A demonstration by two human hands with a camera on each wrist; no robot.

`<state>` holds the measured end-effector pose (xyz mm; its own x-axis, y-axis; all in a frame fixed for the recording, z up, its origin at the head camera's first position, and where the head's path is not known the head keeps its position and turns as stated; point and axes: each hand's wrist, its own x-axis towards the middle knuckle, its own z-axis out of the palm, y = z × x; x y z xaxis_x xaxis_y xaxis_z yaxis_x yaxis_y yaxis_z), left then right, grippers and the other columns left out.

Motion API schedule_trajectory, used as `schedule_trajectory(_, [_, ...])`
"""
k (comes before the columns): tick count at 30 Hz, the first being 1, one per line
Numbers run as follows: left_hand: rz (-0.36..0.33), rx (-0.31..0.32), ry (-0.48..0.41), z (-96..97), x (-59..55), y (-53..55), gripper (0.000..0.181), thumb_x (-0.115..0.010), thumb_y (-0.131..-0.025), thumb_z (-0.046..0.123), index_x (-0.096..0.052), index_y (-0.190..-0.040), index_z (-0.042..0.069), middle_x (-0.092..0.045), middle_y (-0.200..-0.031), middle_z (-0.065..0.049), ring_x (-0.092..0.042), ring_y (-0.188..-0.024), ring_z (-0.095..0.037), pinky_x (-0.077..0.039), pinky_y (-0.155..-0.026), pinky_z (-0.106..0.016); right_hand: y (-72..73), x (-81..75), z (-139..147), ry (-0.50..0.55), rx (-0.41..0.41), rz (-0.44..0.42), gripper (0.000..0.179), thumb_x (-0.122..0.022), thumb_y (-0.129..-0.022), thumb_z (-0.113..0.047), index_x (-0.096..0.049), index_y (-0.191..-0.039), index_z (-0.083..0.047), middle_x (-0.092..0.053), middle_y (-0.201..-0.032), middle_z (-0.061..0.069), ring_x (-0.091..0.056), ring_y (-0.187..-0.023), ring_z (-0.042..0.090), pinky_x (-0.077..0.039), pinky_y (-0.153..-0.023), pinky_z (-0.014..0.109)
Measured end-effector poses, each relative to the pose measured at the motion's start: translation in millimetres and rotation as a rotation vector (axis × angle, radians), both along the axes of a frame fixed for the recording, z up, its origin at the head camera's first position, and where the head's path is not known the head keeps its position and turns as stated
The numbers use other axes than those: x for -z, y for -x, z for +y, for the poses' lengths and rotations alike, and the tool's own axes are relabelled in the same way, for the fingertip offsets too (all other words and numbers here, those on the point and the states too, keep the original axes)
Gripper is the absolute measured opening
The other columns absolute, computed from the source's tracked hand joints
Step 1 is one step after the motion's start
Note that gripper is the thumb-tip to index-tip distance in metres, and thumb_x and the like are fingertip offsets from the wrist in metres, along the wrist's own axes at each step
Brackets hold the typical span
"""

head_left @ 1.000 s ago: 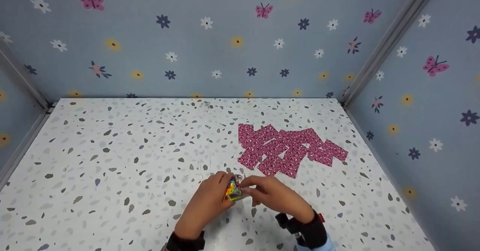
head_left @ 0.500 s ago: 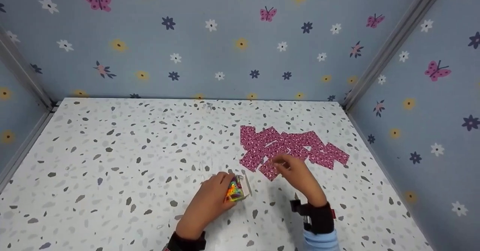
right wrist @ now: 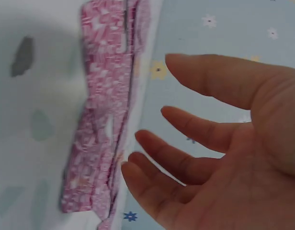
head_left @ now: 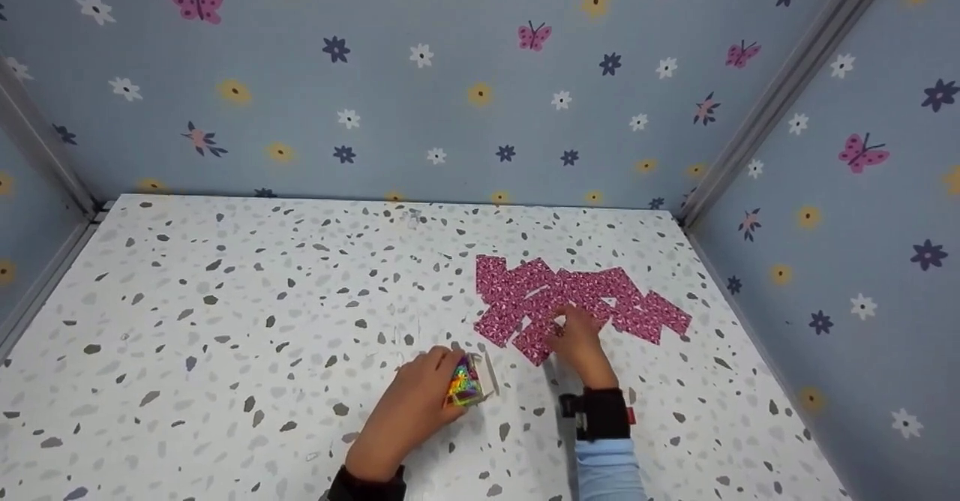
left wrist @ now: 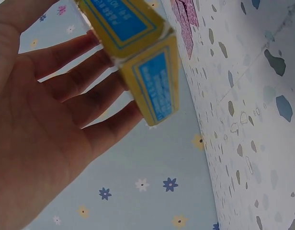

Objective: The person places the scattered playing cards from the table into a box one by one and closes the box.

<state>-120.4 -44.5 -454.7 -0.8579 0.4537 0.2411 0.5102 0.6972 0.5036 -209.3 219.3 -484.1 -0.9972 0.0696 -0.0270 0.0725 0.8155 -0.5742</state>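
My left hand (head_left: 421, 388) grips a small cardboard box (head_left: 465, 382) low in the middle of the head view. Shiny rainbow colours cover the box's visible face, and a pale flap stands out on its right. The left wrist view shows the yellow-and-blue faces of the box (left wrist: 153, 81) against the fingertips. Pink patterned cards (head_left: 499, 322) lie spread and overlapping on the table, right of centre. Over their near edge is my right hand (head_left: 581, 345), hiding some of them. Its fingers (right wrist: 186, 158) curve loosely with nothing between them, apart from the cards in the right wrist view.
The table (head_left: 225, 321) is white with grey and green specks. A blue flowered wall panel (head_left: 405, 103) rises behind it, and more panels stand at the left and right, joined by metal posts (head_left: 780, 103).
My right hand has left the box's flap and moved right and forward to the cards. The left hand has kept its grip on the box in about the same place.
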Motion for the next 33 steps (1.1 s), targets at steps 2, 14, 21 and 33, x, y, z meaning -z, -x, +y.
schedule_trajectory(2, [0.001, 0.001, -0.003, 0.3, 0.5, 0.3, 0.06, -0.077, -0.073, 0.023, -0.052, -0.122, -0.001, -0.057, -0.11, -0.011, -0.056, -0.091, -0.022, -0.048, -0.08, -0.041, 1.9, 2.9, 0, -0.043, 0.02, -0.041, 0.046, -0.068, -0.078, -0.008, -0.052, -0.12, 0.004, -0.053, -0.116, 0.026, -0.044, -0.114, 0.041, -0.035, -0.097, 0.053])
schedule_trajectory(14, [-0.007, -0.015, 0.018, 1.2, 3.5, 2.2, 0.061, -0.077, -0.073, 0.027, -0.052, -0.123, 0.001, -0.057, -0.11, -0.011, -0.056, -0.093, -0.022, -0.048, -0.083, -0.042, 2.8, 11.0, -11, -0.254, 0.046, -0.15, 0.093, -0.079, -0.07, -0.037, -0.031, -0.139, 0.004, -0.034, -0.13, 0.036, -0.031, -0.123, 0.05, -0.024, -0.105, 0.057])
schedule_trajectory(21, [-0.004, -0.012, 0.015, 1.2, 2.4, 2.0, 0.061, -0.076, -0.074, 0.027, -0.053, -0.123, 0.001, -0.058, -0.109, -0.01, -0.056, -0.092, -0.021, -0.048, -0.082, -0.042, 2.6, 12.9, -11, -0.232, 0.049, -0.184, 0.1, -0.08, -0.069, -0.036, -0.025, -0.142, 0.004, -0.027, -0.14, 0.037, -0.022, -0.132, 0.052, -0.014, -0.111, 0.06])
schedule_trajectory(33, [-0.019, -0.008, 0.02, 0.1, 3.9, 1.6, 0.064, -0.078, -0.072, 0.026, -0.051, -0.124, -0.001, -0.057, -0.111, -0.012, -0.057, -0.095, -0.024, -0.048, -0.085, -0.043, -0.2, 14.0, -15, -0.198, 0.033, -0.215, 0.1, -0.083, -0.064, -0.036, -0.031, -0.138, 0.008, -0.029, -0.139, 0.036, -0.021, -0.132, 0.051, -0.017, -0.11, 0.06])
